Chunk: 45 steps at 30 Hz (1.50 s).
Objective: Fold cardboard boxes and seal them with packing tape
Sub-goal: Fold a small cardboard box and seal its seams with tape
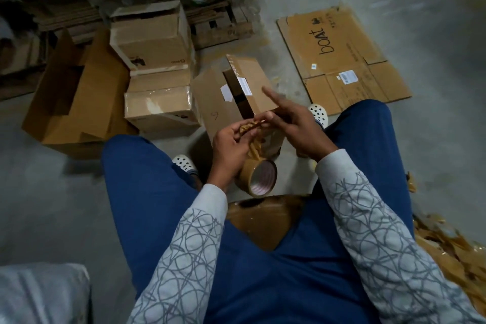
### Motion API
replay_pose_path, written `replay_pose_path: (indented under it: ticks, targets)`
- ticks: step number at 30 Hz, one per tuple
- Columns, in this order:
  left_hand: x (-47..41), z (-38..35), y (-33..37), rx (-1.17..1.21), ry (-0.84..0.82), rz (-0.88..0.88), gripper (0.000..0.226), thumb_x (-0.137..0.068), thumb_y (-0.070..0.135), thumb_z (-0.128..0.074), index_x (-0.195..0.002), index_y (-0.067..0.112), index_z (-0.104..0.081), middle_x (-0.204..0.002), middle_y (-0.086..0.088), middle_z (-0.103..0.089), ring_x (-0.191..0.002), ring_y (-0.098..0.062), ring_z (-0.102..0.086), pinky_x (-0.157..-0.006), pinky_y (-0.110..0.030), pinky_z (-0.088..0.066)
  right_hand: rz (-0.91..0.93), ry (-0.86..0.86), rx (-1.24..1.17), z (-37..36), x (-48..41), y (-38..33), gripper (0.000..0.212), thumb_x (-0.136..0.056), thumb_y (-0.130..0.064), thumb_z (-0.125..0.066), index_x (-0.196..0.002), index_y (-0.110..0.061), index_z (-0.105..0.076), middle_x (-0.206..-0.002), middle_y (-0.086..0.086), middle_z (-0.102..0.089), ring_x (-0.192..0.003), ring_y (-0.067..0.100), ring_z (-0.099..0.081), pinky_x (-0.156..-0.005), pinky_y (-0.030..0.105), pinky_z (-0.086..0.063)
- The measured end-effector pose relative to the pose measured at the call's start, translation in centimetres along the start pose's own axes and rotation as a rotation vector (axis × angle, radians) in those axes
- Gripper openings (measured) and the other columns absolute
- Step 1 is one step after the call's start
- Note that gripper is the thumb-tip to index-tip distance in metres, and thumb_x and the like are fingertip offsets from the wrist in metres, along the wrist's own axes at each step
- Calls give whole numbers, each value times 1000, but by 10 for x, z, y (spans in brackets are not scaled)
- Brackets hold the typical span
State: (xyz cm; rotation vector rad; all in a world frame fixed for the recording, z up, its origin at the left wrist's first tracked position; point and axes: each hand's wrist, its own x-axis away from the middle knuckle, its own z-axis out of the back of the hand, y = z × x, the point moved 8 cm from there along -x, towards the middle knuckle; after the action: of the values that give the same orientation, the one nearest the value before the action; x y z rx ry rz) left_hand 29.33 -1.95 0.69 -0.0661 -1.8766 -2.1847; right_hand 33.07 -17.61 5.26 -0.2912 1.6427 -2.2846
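left hand [231, 141] pinches crumpled tape strip [253, 126], likely untangling it | right hand [298, 130] pinches its far end, forefinger raised, probably clear of adhesive | tape roll [261, 178] dangles just below | open-flapped cardboard box [238, 87] sits between feet

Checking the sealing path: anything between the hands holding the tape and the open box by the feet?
Nothing visible. The left hand and right hand pinch a crumpled tape strip at the near edge of the cardboard box; the tape roll hangs below them. One box flap stands raised.
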Motion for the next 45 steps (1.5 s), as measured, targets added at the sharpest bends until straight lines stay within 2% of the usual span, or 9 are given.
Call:
replay_pose_path:
  ticks: [6, 9, 14, 18, 23, 27, 38, 41, 45]
  targets:
    - [-10, 12, 2, 430, 243, 144, 17, -98, 17, -64, -114, 22, -67, -118, -9, -71, -101, -23, -72, -76, -36, -63, -110, -21, 78, -37, 24, 14, 91, -76, -60, -79, -149, -31, -34, -142, 1, -44, -127, 14, -50, -108, 41, -49]
    - [-25, 17, -1, 489, 286, 214, 15, -97, 18, -67, -112, 22, -67, -119, -8, -70, -106, -25, -70, -71, -37, -63, -7, 80, 206, -51, 31, 10, 100, -66, -57, -88, -142, -22, -33, -136, 3, -33, -123, 14, -43, -109, 35, -46]
    - [-60, 23, -5, 616, 278, 303, 19, -98, 17, -66, -114, 9, -64, -116, -18, -72, -104, -34, -71, -77, -43, -61, 97, 387, 395, -44, 12, 9, 53, -83, -47, -79, -115, -10, -59, -132, 10, -42, -122, 24, -46, -101, 42, -49]
    - [-110, 35, 8, 465, 269, 259, 22, -98, 15, -66, -116, 3, -64, -100, -10, -73, -94, -25, -73, -73, -41, -63, 47, 304, 289, -41, -32, 29, 39, -99, -45, -62, -112, -11, -75, -148, 5, -44, -136, 21, -40, -108, 39, -44]
    - [-191, 50, 4, 209, 196, 223, 24, -97, 16, -68, -116, 2, -69, -109, -12, -75, -102, -27, -72, -85, -39, -62, -238, 337, -49, -15, -105, 66, 61, -92, -66, -57, -74, -11, -75, -76, 10, -72, -73, 31, -68, -67, 54, -55]
    - [-264, 62, -14, 78, 224, 168, 20, -95, 17, -69, -113, 9, -73, -105, -4, -76, -100, -19, -71, -86, -28, -58, -208, 299, 25, -20, -157, 78, 51, -95, -54, -62, -64, -14, -66, -56, 0, -61, -51, 13, -54, -51, 33, -45]
    - [-393, 51, -52, -78, 345, 20, 17, -85, 8, -75, -102, 13, -75, -101, -8, -76, -95, -20, -72, -87, -34, -60, -464, 164, 540, -56, -251, 125, 67, -94, -71, -43, -124, -10, -46, -111, 20, -67, -99, 42, -63, -80, 45, -48]
    - [-411, 61, -78, -72, 425, 121, 16, -79, 19, -77, -95, 21, -76, -94, -3, -77, -89, -20, -74, -85, -40, -61, -394, 136, 546, -59, -261, 114, 74, -91, -63, -55, -143, -18, -29, -108, 17, -66, -98, 42, -64, -80, 45, -47]
    - [-423, 66, -102, -152, 388, 266, 22, -65, 30, -77, -85, 25, -70, -91, 0, -76, -85, -22, -74, -81, -43, -62, -332, 89, 652, -75, -258, 110, 49, -94, -48, -54, -138, -30, -40, -95, 5, -46, -89, 41, -61, -70, 37, -38]
